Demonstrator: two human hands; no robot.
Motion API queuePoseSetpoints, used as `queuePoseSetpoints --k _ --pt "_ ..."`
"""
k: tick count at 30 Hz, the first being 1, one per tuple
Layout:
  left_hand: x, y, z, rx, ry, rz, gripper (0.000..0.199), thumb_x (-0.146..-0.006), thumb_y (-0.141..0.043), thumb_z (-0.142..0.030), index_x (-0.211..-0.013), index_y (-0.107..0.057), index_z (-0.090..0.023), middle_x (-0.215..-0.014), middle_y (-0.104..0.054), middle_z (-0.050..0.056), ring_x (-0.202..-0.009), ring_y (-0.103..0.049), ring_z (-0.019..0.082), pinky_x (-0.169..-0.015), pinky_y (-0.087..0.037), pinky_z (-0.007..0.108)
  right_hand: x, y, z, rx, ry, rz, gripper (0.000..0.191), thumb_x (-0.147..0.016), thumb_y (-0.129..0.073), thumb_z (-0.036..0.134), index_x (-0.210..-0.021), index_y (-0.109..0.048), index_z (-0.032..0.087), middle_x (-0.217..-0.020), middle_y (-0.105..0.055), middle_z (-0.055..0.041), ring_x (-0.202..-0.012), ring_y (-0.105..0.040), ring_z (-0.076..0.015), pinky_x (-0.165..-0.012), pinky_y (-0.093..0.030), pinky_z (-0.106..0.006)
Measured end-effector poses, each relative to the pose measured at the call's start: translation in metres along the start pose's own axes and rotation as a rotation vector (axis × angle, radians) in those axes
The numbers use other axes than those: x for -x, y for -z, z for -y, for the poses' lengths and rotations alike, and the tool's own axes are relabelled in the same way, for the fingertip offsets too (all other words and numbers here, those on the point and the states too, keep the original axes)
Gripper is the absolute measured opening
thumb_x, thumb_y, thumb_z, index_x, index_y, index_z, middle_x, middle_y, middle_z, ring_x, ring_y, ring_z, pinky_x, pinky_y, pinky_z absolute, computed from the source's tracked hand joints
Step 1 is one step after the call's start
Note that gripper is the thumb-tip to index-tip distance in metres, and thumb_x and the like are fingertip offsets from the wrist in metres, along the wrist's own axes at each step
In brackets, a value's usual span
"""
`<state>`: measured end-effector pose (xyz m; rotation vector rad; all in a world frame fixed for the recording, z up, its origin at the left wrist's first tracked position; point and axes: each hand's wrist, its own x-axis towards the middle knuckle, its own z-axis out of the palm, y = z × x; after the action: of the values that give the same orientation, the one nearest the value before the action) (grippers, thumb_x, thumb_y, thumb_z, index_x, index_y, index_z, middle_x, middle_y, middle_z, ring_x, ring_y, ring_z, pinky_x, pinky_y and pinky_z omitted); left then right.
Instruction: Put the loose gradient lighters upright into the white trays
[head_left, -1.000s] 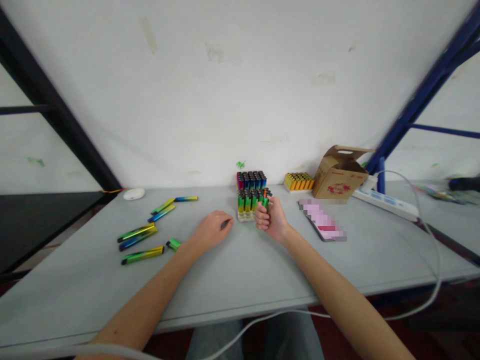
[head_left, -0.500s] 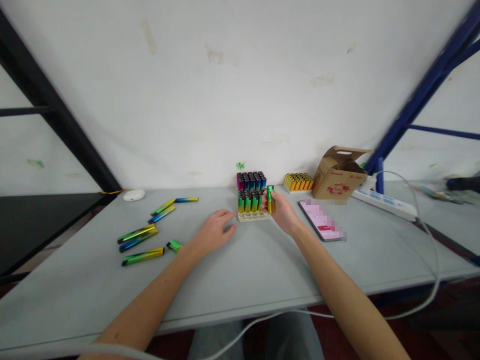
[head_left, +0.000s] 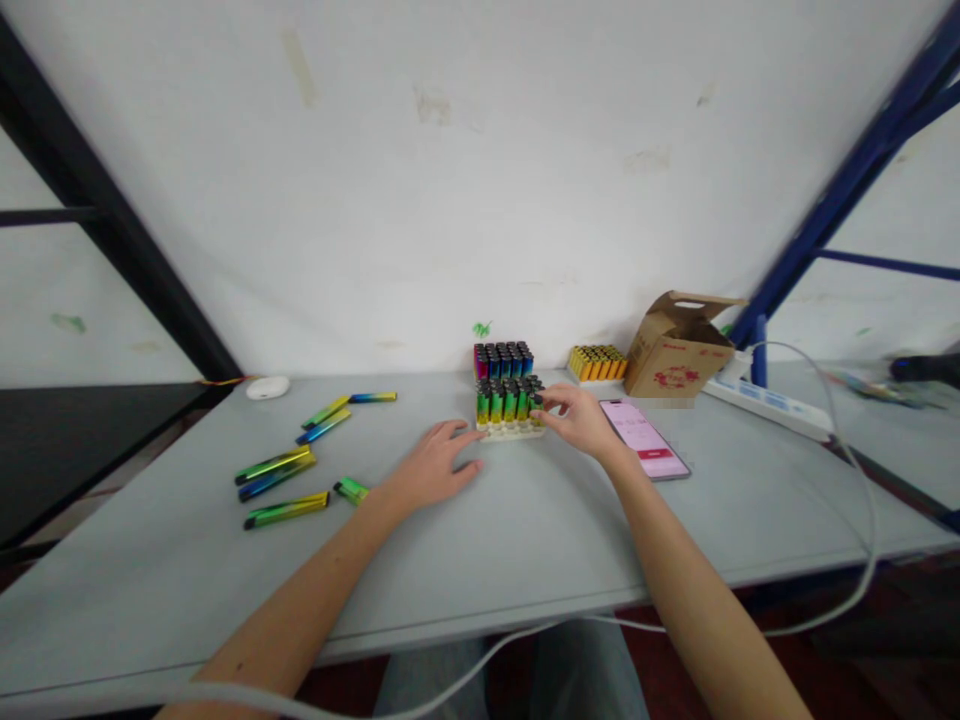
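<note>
A pale rack (head_left: pixel 514 433) holds upright shiny green-to-yellow tubes (head_left: pixel 496 404) with black ends in rows. My right hand (head_left: pixel 576 420) is at the rack's right end, thumb and fingers closed around a green-and-yellow tube (head_left: pixel 537 406) standing at the end of the front filled row. Its lower part is partly hidden by the thumb. My left hand (head_left: pixel 435 465) rests by the rack's front left corner, fingers stretched out and holding nothing. Behind the rack stands a block of purple-and-blue tubes (head_left: pixel 504 360) with black tops.
Several loose shiny tubes (head_left: pixel 286 511) lie on the left of the grey table (head_left: pixel 480 560). To the right are a phone (head_left: pixel 645 440), a block of yellow-orange cylinders (head_left: pixel 598 364), an open cardboard box (head_left: pixel 679 352) and a power strip (head_left: pixel 772 408). A white cable (head_left: pixel 874 520) hangs across the front.
My right hand has lowered the green-and-yellow tube into the rack's right end, tilting its wrist over it. My left hand has shifted slightly right, fingers more spread.
</note>
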<state>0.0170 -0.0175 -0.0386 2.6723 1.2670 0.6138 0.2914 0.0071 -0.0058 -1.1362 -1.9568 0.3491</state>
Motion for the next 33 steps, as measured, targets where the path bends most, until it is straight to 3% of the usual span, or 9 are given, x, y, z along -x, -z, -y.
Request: queuePoseSetpoints --k 6,13,20,29,33 --pt "0.0 -0.002 0.003 -0.006 -0.002 0.002 0.042 -0.092 -0.051 -0.037 -0.13 -0.058 -0.019 -0.13 -0.053 0.015 -0.122 -0.051 0.029 -0.108 -0.039 0.047 0.001 0.003 -0.004 0.09 -0.088 -0.005 0.024 -0.075 -0.071 0.018 -0.099 -0.072 0.017 -0.088 -0.075 -0.0059 -0.075 -0.067 -0.0179 -0.067 -0.05 -0.028" --pt "-0.001 -0.001 0.002 -0.007 0.0 0.002 0.042 -0.092 -0.051 -0.034 -0.13 -0.058 -0.019 -0.129 -0.054 0.016 -0.122 -0.051 0.029 -0.108 -0.04 0.047 0.001 0.008 -0.007 0.12 -0.055 0.006 0.023 -0.077 -0.069 0.02 -0.099 -0.071 0.016 -0.092 -0.072 -0.0078 -0.075 -0.066 -0.0179 -0.068 -0.051 -0.03" --pt "-0.001 0.0 0.0 0.008 0.009 0.008 0.042 -0.091 -0.051 -0.033 -0.13 -0.058 -0.02 -0.128 -0.054 0.015 -0.122 -0.052 0.028 -0.108 -0.04 0.046 0.003 0.006 -0.009 0.007 -0.077 -0.034 0.029 -0.078 -0.066 0.02 -0.106 -0.061 0.019 -0.087 -0.07 -0.0024 -0.068 -0.064 -0.0144 -0.064 -0.05 -0.027" --pt "0.0 0.002 0.0 0.007 0.018 0.023 0.042 -0.092 -0.05 -0.034 -0.13 -0.059 -0.02 -0.129 -0.055 0.015 -0.122 -0.052 0.029 -0.109 -0.04 0.046 0.0 0.011 -0.008 0.124 0.004 -0.172 0.01 -0.077 -0.067 0.023 -0.086 -0.069 0.02 -0.093 -0.065 -0.0057 -0.08 -0.061 -0.0179 -0.063 -0.05 -0.029" --pt "-0.001 0.001 0.002 0.019 0.015 0.008 0.041 -0.092 -0.05 -0.034 -0.129 -0.059 -0.02 -0.128 -0.055 0.015 -0.12 -0.053 0.029 -0.108 -0.041 0.046 0.001 0.01 -0.009 0.125 -0.012 -0.172 0.021 -0.076 -0.07 0.027 -0.096 -0.069 0.02 -0.104 -0.064 -0.0085 -0.089 -0.062 -0.0208 -0.066 -0.051 -0.03"
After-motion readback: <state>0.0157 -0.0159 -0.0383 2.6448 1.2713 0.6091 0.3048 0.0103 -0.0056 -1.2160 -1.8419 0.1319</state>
